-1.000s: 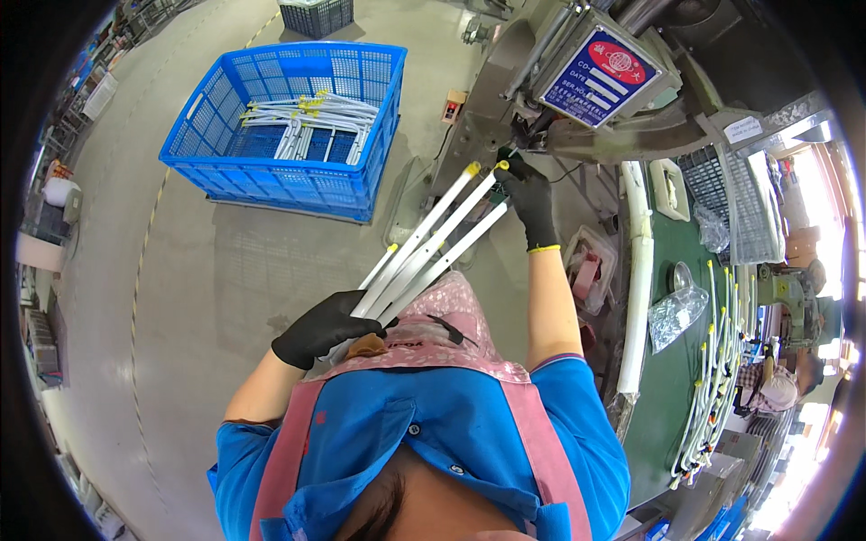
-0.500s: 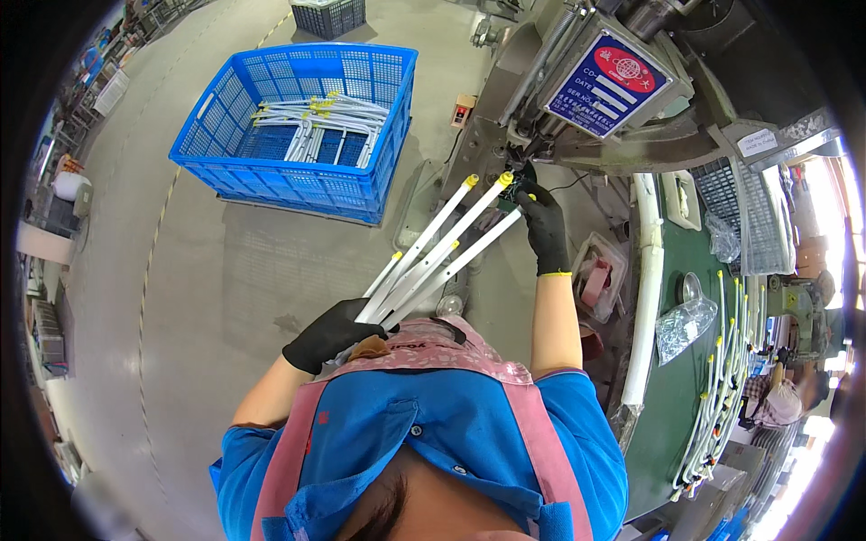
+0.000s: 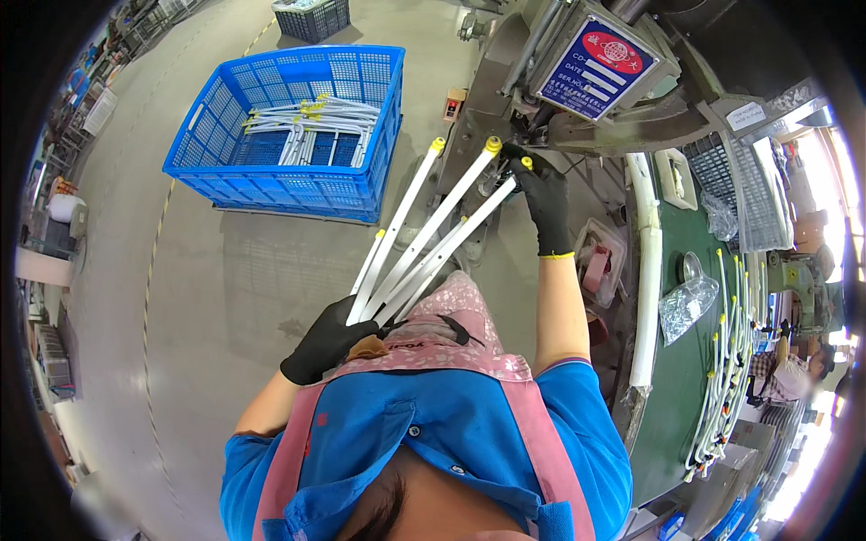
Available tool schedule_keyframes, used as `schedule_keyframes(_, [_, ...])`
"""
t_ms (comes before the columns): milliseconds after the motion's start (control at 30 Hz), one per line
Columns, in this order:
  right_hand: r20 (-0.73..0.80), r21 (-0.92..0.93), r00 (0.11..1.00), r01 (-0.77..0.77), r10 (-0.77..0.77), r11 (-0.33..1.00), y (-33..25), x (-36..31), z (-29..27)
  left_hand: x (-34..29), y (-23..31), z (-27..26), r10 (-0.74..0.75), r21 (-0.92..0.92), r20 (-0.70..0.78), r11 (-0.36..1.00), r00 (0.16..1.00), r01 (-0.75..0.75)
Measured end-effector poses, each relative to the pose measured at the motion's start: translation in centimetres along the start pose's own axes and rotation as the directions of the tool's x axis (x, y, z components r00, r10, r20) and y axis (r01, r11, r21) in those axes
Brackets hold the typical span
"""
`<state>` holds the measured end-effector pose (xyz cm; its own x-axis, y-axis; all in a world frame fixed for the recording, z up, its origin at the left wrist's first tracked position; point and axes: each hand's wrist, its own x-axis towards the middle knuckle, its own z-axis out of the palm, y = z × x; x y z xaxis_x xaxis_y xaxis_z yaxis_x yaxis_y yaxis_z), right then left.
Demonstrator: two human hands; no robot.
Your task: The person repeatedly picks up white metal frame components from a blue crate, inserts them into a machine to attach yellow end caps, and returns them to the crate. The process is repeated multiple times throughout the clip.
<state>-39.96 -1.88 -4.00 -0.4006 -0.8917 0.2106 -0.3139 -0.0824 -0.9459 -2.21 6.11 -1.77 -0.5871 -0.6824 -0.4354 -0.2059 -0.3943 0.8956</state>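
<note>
My left hand (image 3: 327,344), in a black glove, is closed round the lower ends of several white tubes (image 3: 424,236) with yellow end caps. The tubes fan out away from my apron, their capped ends pointing up and to the right. My right hand (image 3: 545,200), also black-gloved, is at the capped upper end of the rightmost tube (image 3: 483,213). Its fingers look closed on that end, though they are partly hidden. Beyond the tubes, a blue plastic crate (image 3: 284,191) on the floor holds more white tubes with yellow ends.
A large machine (image 3: 658,135) with a blue label plate (image 3: 595,72) stands ahead on the right. Along my right runs a green-topped table (image 3: 663,424) bearing a row of white tubes (image 3: 722,370) and a plastic bag (image 3: 690,311). A dark crate (image 3: 311,22) sits farther off.
The tubes' capped ends have moved farther from me and fanned wider apart. My right hand has moved slightly away from me with them. The view has shifted a little.
</note>
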Motion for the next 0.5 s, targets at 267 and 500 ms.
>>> schedule_keyframes(267, [-0.051, -0.014, 0.999, 0.019, -0.020, 1.000, -0.1, 0.8, 2.2, 0.6, -2.8, 0.1, 0.058, 0.036, -0.034, 0.998, 0.998, -0.057])
schedule_keyframes(500, [-0.057, 0.184, 0.993, -0.089, 0.101, 0.979, 1.3, 0.4, 1.8, 1.8, -3.9, 0.2, 0.048, 0.047, -0.034, 0.998, 0.998, -0.046])
